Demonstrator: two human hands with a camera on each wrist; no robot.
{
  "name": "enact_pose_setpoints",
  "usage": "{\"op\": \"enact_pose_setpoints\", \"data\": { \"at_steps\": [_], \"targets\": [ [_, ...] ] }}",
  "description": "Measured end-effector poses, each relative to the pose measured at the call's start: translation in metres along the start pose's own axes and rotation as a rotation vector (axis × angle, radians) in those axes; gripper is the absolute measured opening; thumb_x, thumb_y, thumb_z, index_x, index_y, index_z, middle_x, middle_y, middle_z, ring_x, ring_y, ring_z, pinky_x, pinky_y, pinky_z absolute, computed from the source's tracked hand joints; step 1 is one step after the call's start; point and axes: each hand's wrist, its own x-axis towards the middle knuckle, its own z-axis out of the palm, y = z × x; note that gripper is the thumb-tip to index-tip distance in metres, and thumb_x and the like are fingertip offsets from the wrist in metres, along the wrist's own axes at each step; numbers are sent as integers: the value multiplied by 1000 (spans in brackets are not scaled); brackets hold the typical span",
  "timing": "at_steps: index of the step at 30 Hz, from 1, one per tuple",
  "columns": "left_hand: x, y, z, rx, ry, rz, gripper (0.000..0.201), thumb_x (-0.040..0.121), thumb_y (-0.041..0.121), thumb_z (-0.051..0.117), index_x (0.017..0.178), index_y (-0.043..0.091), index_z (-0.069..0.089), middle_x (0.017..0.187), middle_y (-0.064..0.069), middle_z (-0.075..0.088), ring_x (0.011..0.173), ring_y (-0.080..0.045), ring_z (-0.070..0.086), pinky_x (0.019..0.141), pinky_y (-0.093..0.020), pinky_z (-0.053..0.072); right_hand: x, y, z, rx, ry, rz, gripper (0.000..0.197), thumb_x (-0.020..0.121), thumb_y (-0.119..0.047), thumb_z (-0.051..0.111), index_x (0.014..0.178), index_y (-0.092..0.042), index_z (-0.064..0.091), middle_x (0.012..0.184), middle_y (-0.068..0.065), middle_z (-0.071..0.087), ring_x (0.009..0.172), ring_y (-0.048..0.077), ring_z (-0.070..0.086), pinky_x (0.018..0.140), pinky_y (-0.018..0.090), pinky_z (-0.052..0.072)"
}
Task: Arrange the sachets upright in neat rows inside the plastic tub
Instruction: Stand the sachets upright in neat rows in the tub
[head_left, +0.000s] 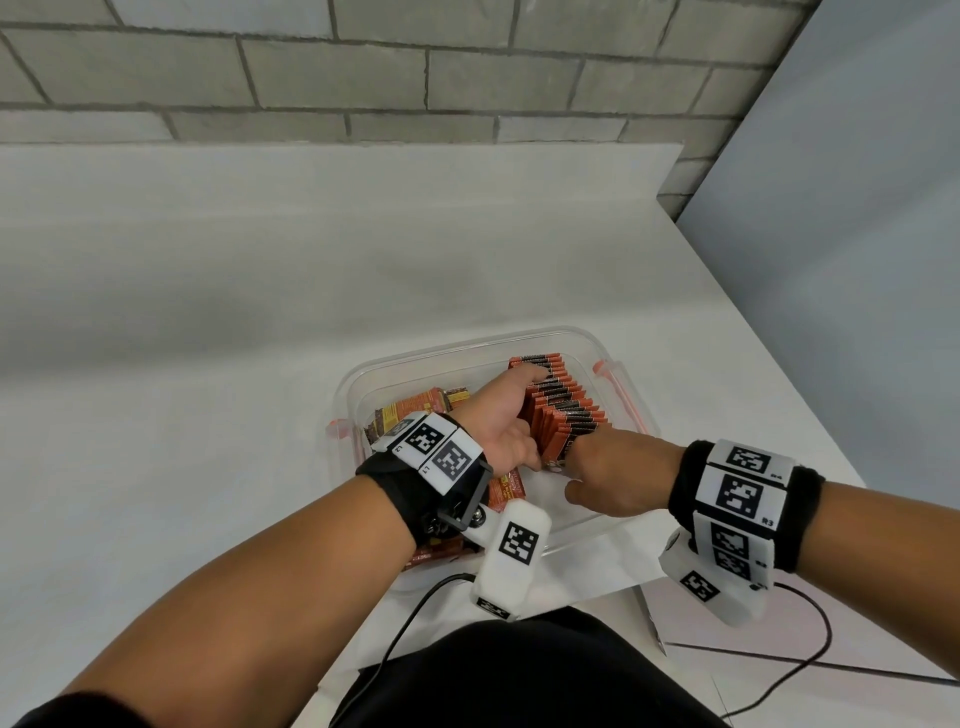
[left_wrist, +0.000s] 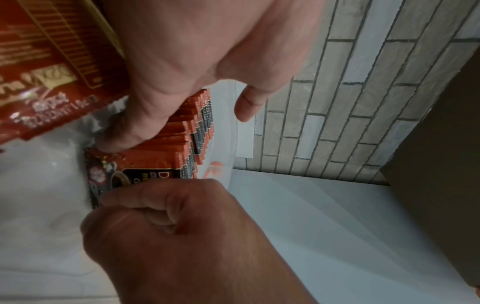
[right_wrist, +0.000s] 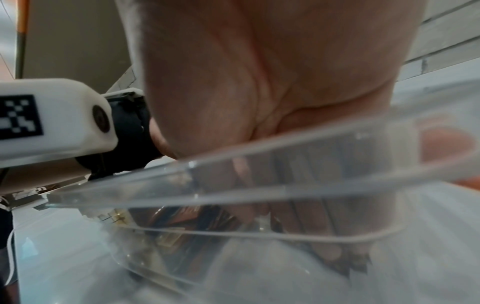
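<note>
A clear plastic tub sits on the white table near me. Along its right side stands a row of orange and black sachets on edge. My left hand lies along the row's left side, its index finger reaching the far end. In the left wrist view its thumb presses on the near sachets of the row. My right hand is curled at the row's near end and pinches the front sachet. The tub wall blurs my right hand's fingers.
Loose sachets lie flat in the tub's left half, partly under my left wrist. An orange clip runs along the tub's right rim. A black cable trails off the near table edge. A brick wall stands behind the table.
</note>
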Motion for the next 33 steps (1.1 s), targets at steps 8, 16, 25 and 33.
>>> {"op": "enact_pose_setpoints", "data": {
  "at_steps": [8, 16, 25, 33],
  "targets": [
    [-7, 3, 0, -28, 7, 19, 31, 98, 33, 45, 86, 5, 51, 95, -18, 61, 86, -30, 60, 75, -47, 45, -8, -3, -5, -9, 10, -9, 34, 93, -20, 46, 62, -17, 34, 64, -3, 41, 64, 17, 42, 50, 20, 29],
    [-13, 7, 0, -32, 3, 26, 31, 98, 33, 45, 87, 5, 48, 94, -18, 58, 82, -28, 59, 72, -43, 46, -13, -3, -8, 55, 18, -20, 26, 92, -19, 47, 68, -8, 47, 71, 5, 51, 65, 20, 45, 53, 23, 32],
    [-67, 46, -70, 88, 74, 358, 36, 94, 35, 50, 117, 9, 58, 110, -18, 67, 88, -28, 70, 66, -31, 58, -14, -10, -27, 568, 162, 22, 15, 91, -23, 59, 101, -15, 67, 90, -3, 67, 77, 13, 63, 63, 22, 56],
    [-98, 58, -154, 461, 380, 498, 18, 87, 35, 64, 101, 25, 68, 69, 2, 47, 49, -8, 33, 38, -17, 20, 15, -41, -28, 623, 46, 24, 33, 87, -19, 66, 118, -16, 55, 99, 6, 63, 80, 20, 65, 69, 34, 60]
  ]
}}
